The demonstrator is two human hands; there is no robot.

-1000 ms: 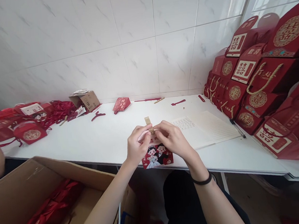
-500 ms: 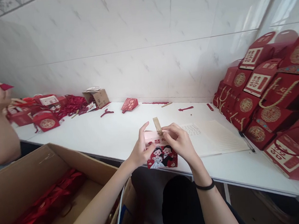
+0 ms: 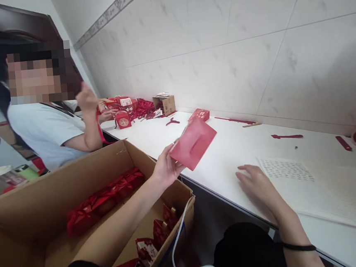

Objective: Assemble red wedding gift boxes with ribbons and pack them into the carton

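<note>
My left hand (image 3: 167, 167) grips a small red gift box (image 3: 193, 144) by its near-left side, above the table's front edge. The face toward me is plain red with a darker crease or flap in its middle; the printed side is hidden. My right hand (image 3: 257, 182) hovers at or just over the white table (image 3: 222, 179), fingers loosely stretched and nothing in them. Beside it lie white sheets (image 3: 288, 169) with small printed marks. Below my left arm stands a large cardboard carton (image 3: 84, 168). It holds a row of red boxes (image 3: 105, 200) and several printed ones near its right wall.
On the left a co-worker (image 3: 49, 128) handles a red ribbon. Red boxes (image 3: 123, 119), ribbons and a small brown carton (image 3: 168, 105) stand along the wall. Another red box (image 3: 200, 115) and red strips (image 3: 287, 136) lie on the table. A white cable (image 3: 180, 233) crosses the carton's edge.
My view has swung left. The left hand has carried the gift box left and turned its printed couple away from me. My right hand has let go of it and moved apart.
</note>
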